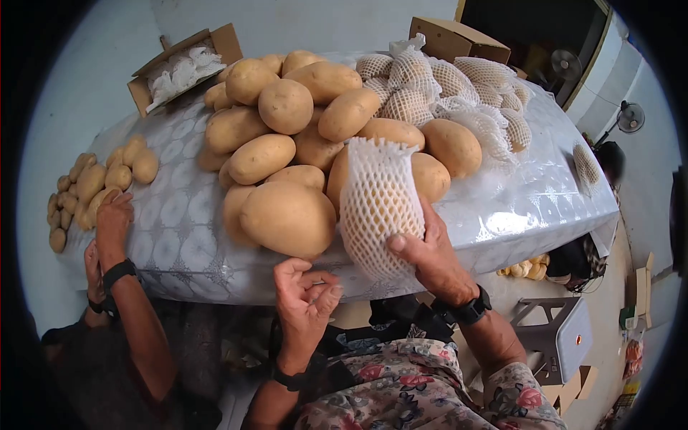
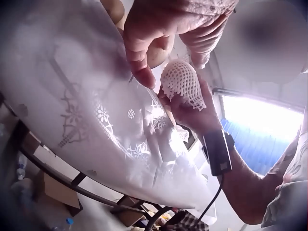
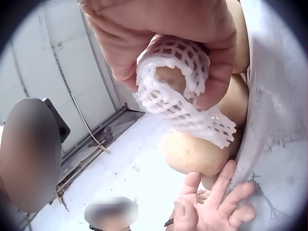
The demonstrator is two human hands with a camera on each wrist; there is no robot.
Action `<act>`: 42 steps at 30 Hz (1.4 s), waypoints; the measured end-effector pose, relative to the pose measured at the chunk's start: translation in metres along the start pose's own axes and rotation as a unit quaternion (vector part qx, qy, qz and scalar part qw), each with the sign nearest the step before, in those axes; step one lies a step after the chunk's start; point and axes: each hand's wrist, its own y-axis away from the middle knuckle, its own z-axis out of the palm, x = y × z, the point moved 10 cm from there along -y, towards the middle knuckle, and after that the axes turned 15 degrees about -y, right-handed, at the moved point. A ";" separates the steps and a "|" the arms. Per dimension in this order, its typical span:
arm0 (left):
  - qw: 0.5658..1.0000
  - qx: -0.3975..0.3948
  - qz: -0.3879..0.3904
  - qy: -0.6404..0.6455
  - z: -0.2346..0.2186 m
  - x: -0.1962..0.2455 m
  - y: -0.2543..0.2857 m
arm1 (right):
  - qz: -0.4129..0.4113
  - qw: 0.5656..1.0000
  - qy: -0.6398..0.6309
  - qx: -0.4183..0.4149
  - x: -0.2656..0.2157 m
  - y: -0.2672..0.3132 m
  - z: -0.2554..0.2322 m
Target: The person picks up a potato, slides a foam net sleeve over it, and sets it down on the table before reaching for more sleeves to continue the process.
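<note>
My right hand (image 1: 438, 259) grips a potato in a white foam net sleeve (image 1: 380, 211), thumb across its front and fingers behind. In the right wrist view the potato's bare end (image 3: 169, 79) shows through the net's opening. My left hand (image 1: 304, 304) is held at the table's front edge, fingers loosely bent, with nothing in it. Just beyond it lies a large bare potato (image 1: 288, 218), at the front of a heap of bare potatoes (image 1: 285, 106). Behind the right hand, several netted potatoes (image 1: 410, 106) are piled at the back right.
A patterned plastic cover (image 1: 175, 244) lies over the table. At the left, another person's hand (image 1: 113, 218) touches a group of smaller potatoes (image 1: 89, 183). An open carton (image 1: 229, 44) holds white nets (image 1: 185, 72). A grey stool (image 1: 566, 340) stands at the right.
</note>
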 end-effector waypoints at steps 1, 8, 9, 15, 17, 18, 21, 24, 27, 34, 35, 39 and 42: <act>0.999 0.014 -0.017 -0.030 -0.010 -0.004 -0.002 | 0.001 0.999 0.043 -0.009 0.004 0.002 0.006; 0.975 0.186 0.048 -0.113 -0.077 0.009 -0.027 | 0.040 0.998 0.039 -0.039 0.021 -0.005 0.023; 0.972 0.201 0.059 -0.108 -0.076 0.014 -0.027 | 0.040 0.998 0.030 -0.044 0.021 -0.005 0.023; 0.885 0.212 0.118 -0.398 -0.068 0.038 -0.016 | 0.017 0.997 -0.074 0.003 -0.016 0.002 -0.009; 0.826 0.210 0.179 -0.492 -0.064 0.058 -0.017 | -0.033 0.997 -0.047 0.042 -0.042 0.001 -0.039; 0.810 0.196 0.201 -0.515 -0.060 0.061 -0.018 | -0.057 0.996 -0.033 0.060 -0.056 0.000 -0.054; 0.786 0.164 0.234 -0.549 -0.053 0.062 -0.019 | -0.197 0.968 0.044 0.150 -0.121 0.007 -0.102; 0.816 0.157 0.214 -0.513 -0.057 0.054 -0.024 | -0.289 0.922 0.112 0.230 -0.171 0.022 -0.167; 0.834 0.161 0.210 -0.484 -0.061 0.047 -0.027 | -0.304 0.892 0.140 0.303 -0.197 0.034 -0.233; 0.839 0.154 0.220 -0.473 -0.063 0.034 -0.029 | -0.187 0.702 0.674 0.130 -0.170 -0.004 -0.340; 0.838 0.156 0.222 -0.474 -0.064 0.033 -0.029 | -0.190 0.735 0.639 0.121 -0.171 -0.009 -0.348; 0.849 0.155 0.210 -0.460 -0.064 0.030 -0.028 | 0.000 0.853 0.402 0.333 -0.173 -0.018 -0.359; 0.851 0.153 0.209 -0.456 -0.064 0.029 -0.029 | -0.084 0.864 0.310 0.389 -0.175 0.004 -0.350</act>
